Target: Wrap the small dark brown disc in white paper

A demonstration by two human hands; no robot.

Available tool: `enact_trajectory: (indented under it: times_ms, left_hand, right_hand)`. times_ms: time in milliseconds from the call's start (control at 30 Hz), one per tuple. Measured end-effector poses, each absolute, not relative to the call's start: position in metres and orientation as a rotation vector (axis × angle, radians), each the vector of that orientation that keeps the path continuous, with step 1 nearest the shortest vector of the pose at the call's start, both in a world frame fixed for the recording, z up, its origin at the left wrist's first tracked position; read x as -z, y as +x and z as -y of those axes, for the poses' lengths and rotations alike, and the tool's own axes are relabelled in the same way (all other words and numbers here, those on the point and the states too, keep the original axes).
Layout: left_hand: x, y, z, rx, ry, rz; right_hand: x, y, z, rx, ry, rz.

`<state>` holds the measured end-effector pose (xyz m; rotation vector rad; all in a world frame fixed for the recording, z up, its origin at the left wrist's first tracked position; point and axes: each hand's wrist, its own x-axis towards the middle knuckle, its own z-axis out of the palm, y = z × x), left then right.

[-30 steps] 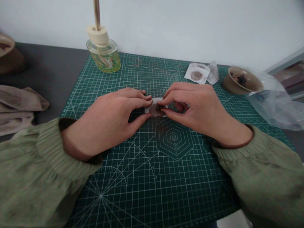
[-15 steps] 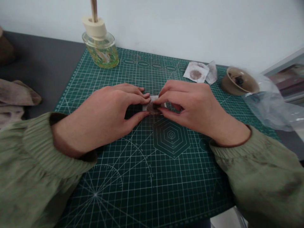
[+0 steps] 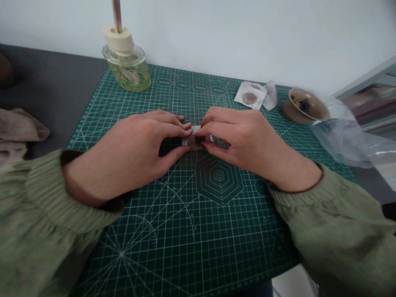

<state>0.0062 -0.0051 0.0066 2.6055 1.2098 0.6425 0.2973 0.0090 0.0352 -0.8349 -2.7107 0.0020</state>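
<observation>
left grip (image 3: 128, 159): clenched in a pinch, fingers on top and thumb underneath, right on the white paper strip (image 3: 195, 129)
right grip (image 3: 244, 144): pinching too, closed on the strip and the dark brown disc (image 3: 194, 143)
disc: between both grips, against the strip, on or just above the green cutting mat (image 3: 216, 231), can't tell which, right by the printed hexagon (image 3: 218, 176)
step: looks like I'm mid-fold, working the paper around the disc
next: I'd say it calls for a steady pinch and a firm crease along the paper edge
nearby: glass jar (image 3: 126, 74), stained paper square (image 3: 249, 97), ceramic bowl (image 3: 301, 107), clear plastic bag (image 3: 340, 140), all pretty well apart from my grips
</observation>
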Motion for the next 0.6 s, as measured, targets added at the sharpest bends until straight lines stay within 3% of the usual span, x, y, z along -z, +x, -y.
enact_trajectory:
  times_ms: [600]
  left_hand:
    - [-0.0081, 0.0069, 0.0049, -0.605, 2.6, -1.204]
  right_hand:
    - [-0.0395, 0.2919, -0.0034, 0.0, -0.939, 2.73]
